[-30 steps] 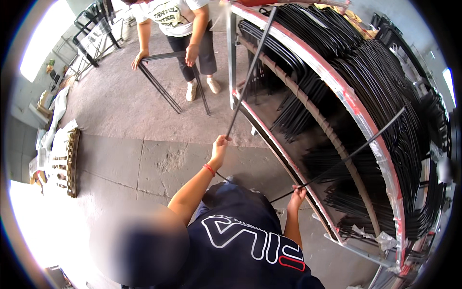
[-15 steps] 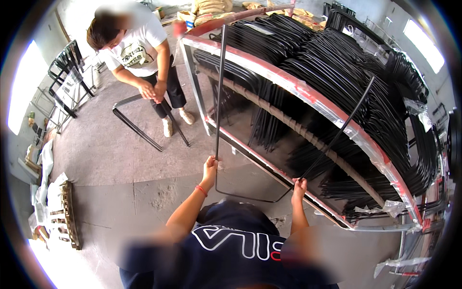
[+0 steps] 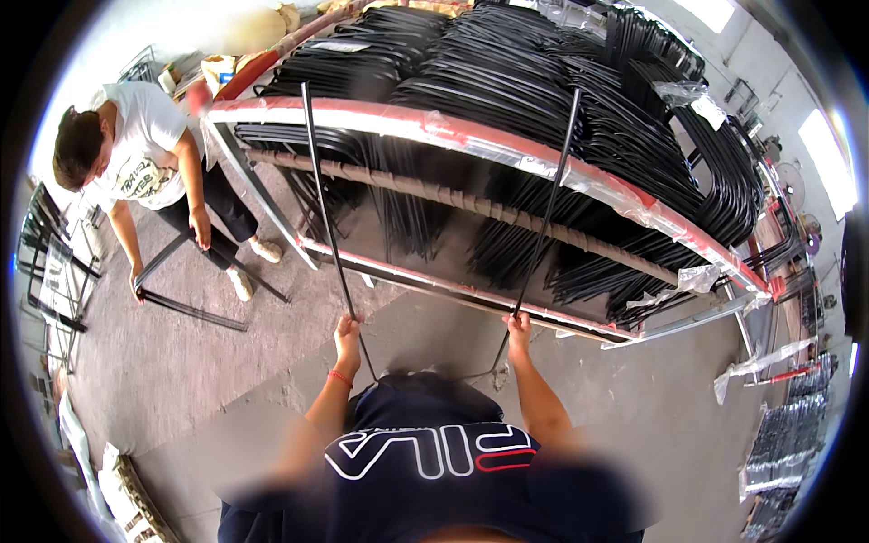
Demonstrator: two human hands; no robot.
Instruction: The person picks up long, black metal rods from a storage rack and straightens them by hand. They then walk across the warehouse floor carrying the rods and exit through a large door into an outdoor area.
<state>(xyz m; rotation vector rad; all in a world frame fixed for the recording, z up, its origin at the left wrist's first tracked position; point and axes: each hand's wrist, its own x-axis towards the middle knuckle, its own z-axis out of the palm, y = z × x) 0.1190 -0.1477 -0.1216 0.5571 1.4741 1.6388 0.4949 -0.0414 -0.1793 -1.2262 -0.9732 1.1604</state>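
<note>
Between my two hands is a U-shaped black metal tube frame (image 3: 328, 213), its bend close to my body and its two legs pointing up and away in front of the rack. My left hand (image 3: 347, 337) is closed round the left leg just above the bend. Around the right leg, at about the same height, my right hand (image 3: 518, 331) is closed too. Past the legs, the frame's tips overlap the view of a large metal rack (image 3: 434, 122) with red and clear wrapping on its rail. Many similar black tube frames (image 3: 507, 72) are stacked on it.
At the left, a person in a white shirt (image 3: 145, 176) bends over a black tube frame (image 3: 195, 310), one hand at its corner. Behind that person are more black frames (image 3: 54, 253). Stacked dark parts (image 3: 783, 439) lie at the far right, and a pallet-like item (image 3: 131, 498) at the lower left.
My view has swung to the right. The tube frame now faces the rack more squarely, my hands closer together. The other person has bent lower, hands now apart, one at the frame's corner.
</note>
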